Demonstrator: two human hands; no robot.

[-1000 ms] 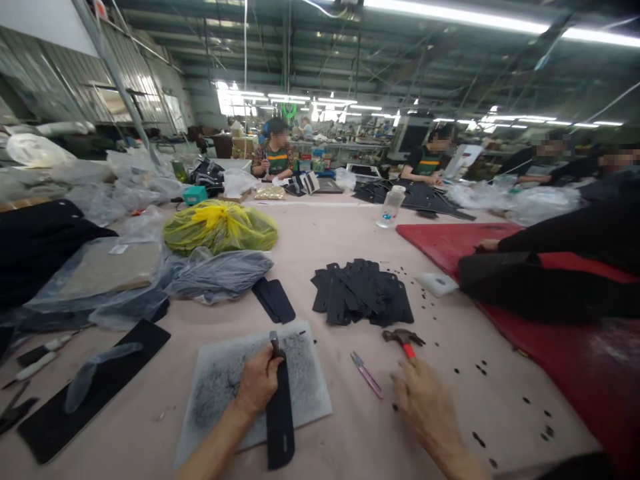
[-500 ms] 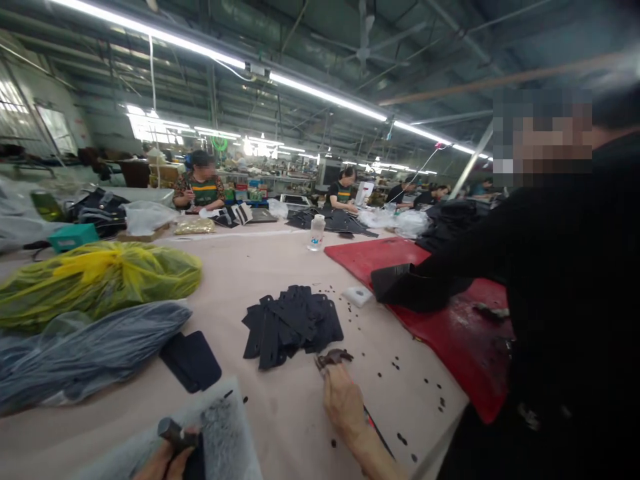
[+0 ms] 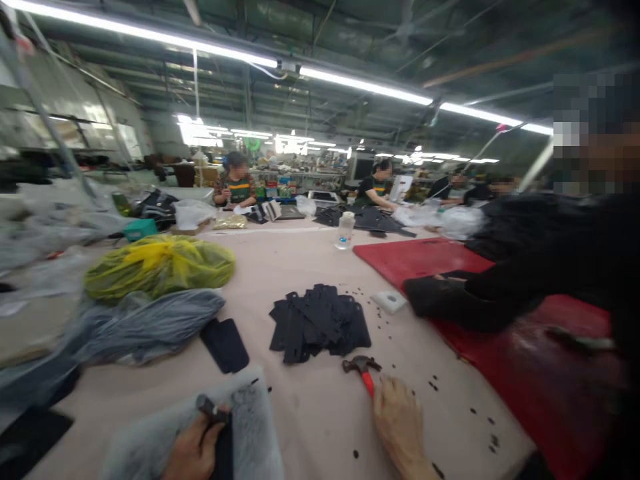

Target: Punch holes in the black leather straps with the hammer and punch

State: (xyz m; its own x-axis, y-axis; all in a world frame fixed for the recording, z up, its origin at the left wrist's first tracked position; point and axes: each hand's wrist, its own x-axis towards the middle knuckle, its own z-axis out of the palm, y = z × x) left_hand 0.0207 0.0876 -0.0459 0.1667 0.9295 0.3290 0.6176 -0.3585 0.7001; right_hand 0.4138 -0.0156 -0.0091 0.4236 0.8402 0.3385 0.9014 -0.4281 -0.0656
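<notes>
My left hand (image 3: 193,453) is closed around a dark metal punch (image 3: 210,408) at the lower left. Beneath it lies a dark flat piece (image 3: 226,443), on a pale, worn board (image 3: 256,427). To the right, my right hand (image 3: 397,417) has its fingers curled over the red handle of a claw hammer (image 3: 367,381), whose head rests near the table surface. Beyond the hammer is a loose pile of dark cut pieces (image 3: 320,323), some with small holes. Another dark rounded piece (image 3: 226,345) lies left of the pile.
Small black discs (image 3: 493,443) are scattered over the right of the table. A white block (image 3: 389,302) sits beside a red mat (image 3: 400,257), where a co-worker's dark sleeve (image 3: 520,283) reaches in. A clear bottle (image 3: 345,233) stands farther back; a yellow bag (image 3: 160,267) lies left.
My right hand has slid from the hammer's head back along its handle, so the head now shows. The view has turned left; my left hand still holds the punch.
</notes>
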